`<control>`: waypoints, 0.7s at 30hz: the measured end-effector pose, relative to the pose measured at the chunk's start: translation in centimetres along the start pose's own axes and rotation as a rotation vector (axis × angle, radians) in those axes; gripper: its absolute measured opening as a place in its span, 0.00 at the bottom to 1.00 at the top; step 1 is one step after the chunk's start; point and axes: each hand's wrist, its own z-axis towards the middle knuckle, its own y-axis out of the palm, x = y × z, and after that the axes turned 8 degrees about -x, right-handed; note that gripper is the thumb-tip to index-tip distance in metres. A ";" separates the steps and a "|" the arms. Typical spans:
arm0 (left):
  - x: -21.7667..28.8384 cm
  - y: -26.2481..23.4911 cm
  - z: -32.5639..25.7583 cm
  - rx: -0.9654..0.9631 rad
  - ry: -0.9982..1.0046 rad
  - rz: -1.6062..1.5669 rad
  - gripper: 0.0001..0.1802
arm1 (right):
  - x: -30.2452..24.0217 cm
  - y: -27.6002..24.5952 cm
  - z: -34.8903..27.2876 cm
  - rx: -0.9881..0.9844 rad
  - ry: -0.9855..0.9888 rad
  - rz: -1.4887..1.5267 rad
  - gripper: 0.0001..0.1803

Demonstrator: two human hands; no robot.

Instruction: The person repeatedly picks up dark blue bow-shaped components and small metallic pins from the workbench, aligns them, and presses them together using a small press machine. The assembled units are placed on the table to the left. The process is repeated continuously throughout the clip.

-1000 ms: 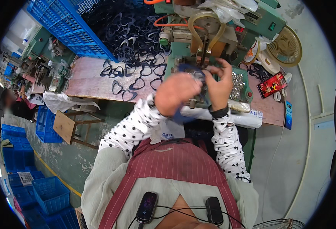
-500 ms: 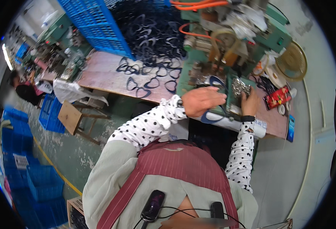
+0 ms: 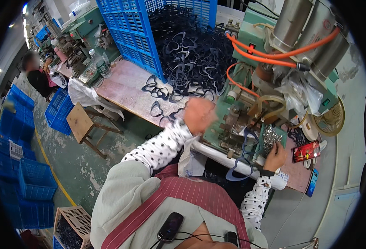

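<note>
My left hand [image 3: 199,116], smeared by motion, is over the near edge of the table beside loose dark heart-shaped eyeglass-like frames [image 3: 156,108]; its fingers cannot be made out. My right hand [image 3: 275,157] is at a green tray of small silvery metal pieces [image 3: 271,139]. Its fingers are pinched together at the tray's near edge, and what they hold is too small to name. Left of that tray, a dark blue eyeglass-like frame [image 3: 237,171] lies at the green press machine [image 3: 220,135], one loop hanging over the table edge, touched by neither hand.
A blue plastic crate [image 3: 130,39] holds a heap of dark frames at the back. Orange hoses [image 3: 270,52] cross the machine. Two phones, one with a red screen [image 3: 305,152] and one blue [image 3: 312,182], lie at right. A wooden stool [image 3: 83,124] and a seated person [image 3: 37,74] are left.
My left hand has moved left, off the machine and the blue frame, toward the loose frames. My right hand stays by the metal pieces, now lower at the tray's edge. The view has shifted.
</note>
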 end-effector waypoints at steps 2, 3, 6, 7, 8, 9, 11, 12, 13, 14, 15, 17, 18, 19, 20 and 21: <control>-8.2 0.9 0.8 0.504 -0.321 0.290 0.14 | -0.6 0.2 0.2 0.008 0.093 0.063 0.06; -11.5 0.2 0.6 0.464 -0.447 0.466 0.15 | -0.6 0.3 0.2 0.007 0.135 0.091 0.06; -16.8 0.1 0.4 0.172 -0.869 0.671 0.19 | -0.5 0.8 0.4 0.007 0.077 0.076 0.07; -18.4 0.2 0.2 0.115 -0.905 0.650 0.20 | -0.5 0.8 0.4 -0.013 0.079 0.086 0.07; -19.0 0.0 0.2 0.081 -0.854 0.581 0.17 | -0.4 0.6 0.2 -0.034 0.085 0.089 0.07; -19.3 0.0 0.2 0.106 -0.742 0.554 0.15 | -0.2 0.5 0.1 -0.055 0.090 0.094 0.07; -19.0 -0.1 1.0 0.240 -0.579 0.592 0.13 | 0.7 1.0 -0.2 -0.006 0.129 0.157 0.08; -19.0 -0.3 1.2 0.377 -0.492 0.625 0.12 | 0.6 1.1 -0.1 -0.009 0.237 0.254 0.08; -18.8 -0.7 1.3 0.436 -0.474 0.555 0.11 | 0.3 1.2 0.1 -0.011 0.346 0.351 0.08; -18.1 -1.2 1.7 0.501 -0.511 0.518 0.10 | -0.4 0.6 0.6 -0.056 0.436 0.381 0.08; -17.6 -1.4 2.0 0.561 -0.544 0.481 0.10 | -0.7 0.4 0.8 -0.063 0.409 0.417 0.08; -17.4 -2.0 2.1 0.548 -0.587 0.448 0.11 | -1.1 0.2 1.2 -0.070 0.362 0.477 0.07; -16.6 -2.0 2.5 0.614 -0.544 0.449 0.11 | -1.5 0.4 1.4 -0.057 0.362 0.538 0.07; -15.8 -2.0 2.9 0.681 -0.502 0.448 0.11 | -2.0 0.4 1.9 -0.090 0.324 0.526 0.07; -15.1 -1.9 3.0 0.660 -0.424 0.428 0.10 | -3.4 -0.1 2.5 -0.111 0.328 0.540 0.07; -14.4 -2.1 2.8 0.643 -0.345 0.411 0.10 | -5.5 -1.0 3.2 -0.156 0.391 0.607 0.08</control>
